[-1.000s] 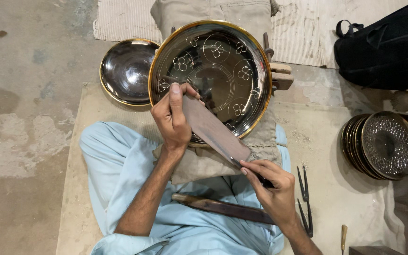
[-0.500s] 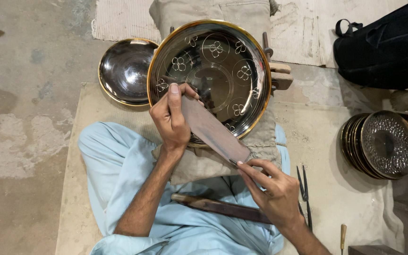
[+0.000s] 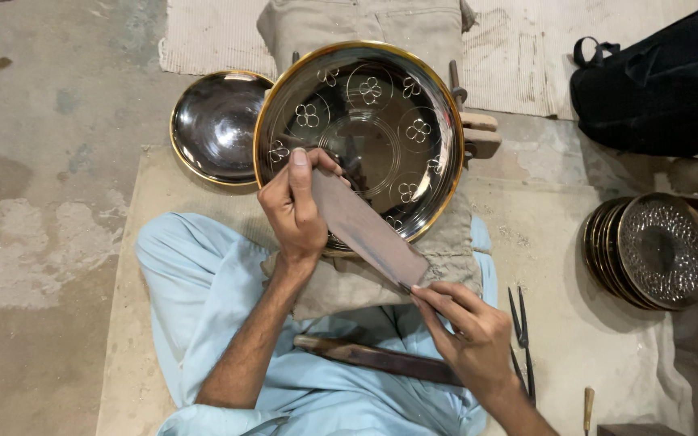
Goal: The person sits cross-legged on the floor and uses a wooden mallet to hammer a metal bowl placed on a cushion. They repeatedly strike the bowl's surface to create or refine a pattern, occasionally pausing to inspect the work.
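A large dark round metal tray with a gold rim and engraved flower marks rests tilted on a cloth-covered block before me. My left hand presses the far end of a long flat metal blade against the tray's lower part. My right hand grips the blade's near end by its handle. The blade runs diagonally from upper left to lower right across the tray's rim.
A smaller dark bowl lies left of the tray. A stack of patterned metal plates sits at right. Metal dividers lie on the mat by my right hand. A dark flat tool rests on my lap. A black bag is at the far right.
The right hand has slid slightly down and right along the blade's near end. The blade and left hand stay almost where they were on the tray.
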